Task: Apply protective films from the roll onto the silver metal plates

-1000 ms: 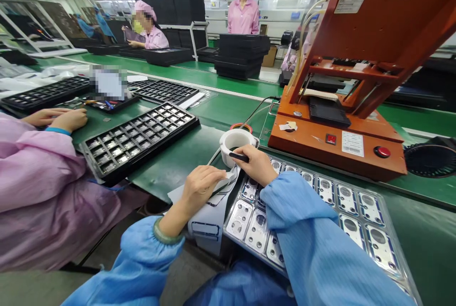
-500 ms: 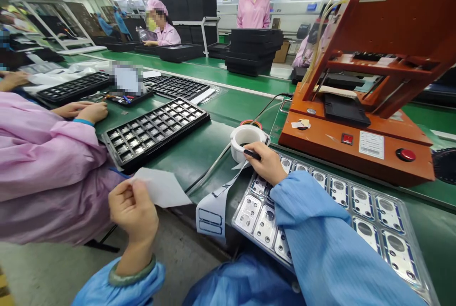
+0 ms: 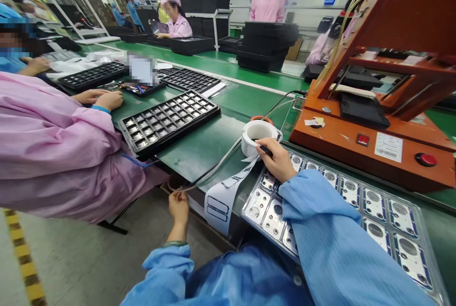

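Note:
My right hand [image 3: 280, 159] rests on a clear tray of metal plates [image 3: 370, 201] and grips a thin black tool [image 3: 265, 150]. The tool tip lies against a white roll of labels [image 3: 258, 134]. A strip of label backing [image 3: 221, 197] runs from the roll and hangs over the table edge. My left hand [image 3: 178, 207] is below the table edge, left of that strip. Its fingers are pinched together at the end of a thin pale line [image 3: 210, 169] that runs along the table. What they pinch I cannot make out.
An orange press machine [image 3: 359, 149] stands behind the tray. A black tray of small parts [image 3: 169, 121] lies to the left, in front of a co-worker in a pink coat [image 3: 57, 149]. Stacked black trays [image 3: 267, 44] and more people are across the green belt.
My left hand left the label strip, swung out left with a white piece of paper, then dropped to the table edge; the paper is out of sight. The right hand stayed put.

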Motion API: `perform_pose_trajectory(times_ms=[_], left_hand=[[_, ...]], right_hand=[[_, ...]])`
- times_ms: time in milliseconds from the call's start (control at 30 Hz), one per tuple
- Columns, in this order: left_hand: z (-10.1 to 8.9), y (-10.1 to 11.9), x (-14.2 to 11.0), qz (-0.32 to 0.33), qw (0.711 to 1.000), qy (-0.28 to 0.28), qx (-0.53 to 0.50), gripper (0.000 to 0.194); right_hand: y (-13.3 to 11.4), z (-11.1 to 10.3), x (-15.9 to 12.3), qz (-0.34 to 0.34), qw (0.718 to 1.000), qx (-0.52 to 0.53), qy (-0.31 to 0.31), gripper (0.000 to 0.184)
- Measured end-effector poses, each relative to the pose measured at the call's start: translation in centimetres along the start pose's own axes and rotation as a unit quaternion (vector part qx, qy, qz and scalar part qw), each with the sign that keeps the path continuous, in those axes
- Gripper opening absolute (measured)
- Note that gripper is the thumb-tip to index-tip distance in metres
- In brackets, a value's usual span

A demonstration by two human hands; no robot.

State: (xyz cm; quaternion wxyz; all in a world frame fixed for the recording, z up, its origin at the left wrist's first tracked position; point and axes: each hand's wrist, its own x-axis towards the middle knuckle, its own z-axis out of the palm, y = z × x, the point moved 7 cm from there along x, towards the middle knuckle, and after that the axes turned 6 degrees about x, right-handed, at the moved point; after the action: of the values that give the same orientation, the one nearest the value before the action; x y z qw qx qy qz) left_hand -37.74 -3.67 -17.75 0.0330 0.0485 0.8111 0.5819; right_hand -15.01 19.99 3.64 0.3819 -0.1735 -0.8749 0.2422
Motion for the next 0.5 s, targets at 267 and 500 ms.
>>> perform_pose_trajectory(times_ms=[267,500], left_hand=[[-4.5,3.9,-2.2,0.114,0.966,0.210,-0.097,0.031],[-2.4,16.7,-9.2,0.581,0.801,-0.137,0.039,0.037]], right_hand=[[-0.1,0.0,0.0,-0.003,1.000,-0.004,0.000,0.019],[-0.6,0.0,-0.2,-0.009,1.000,-0.024,-0.006,0.021]])
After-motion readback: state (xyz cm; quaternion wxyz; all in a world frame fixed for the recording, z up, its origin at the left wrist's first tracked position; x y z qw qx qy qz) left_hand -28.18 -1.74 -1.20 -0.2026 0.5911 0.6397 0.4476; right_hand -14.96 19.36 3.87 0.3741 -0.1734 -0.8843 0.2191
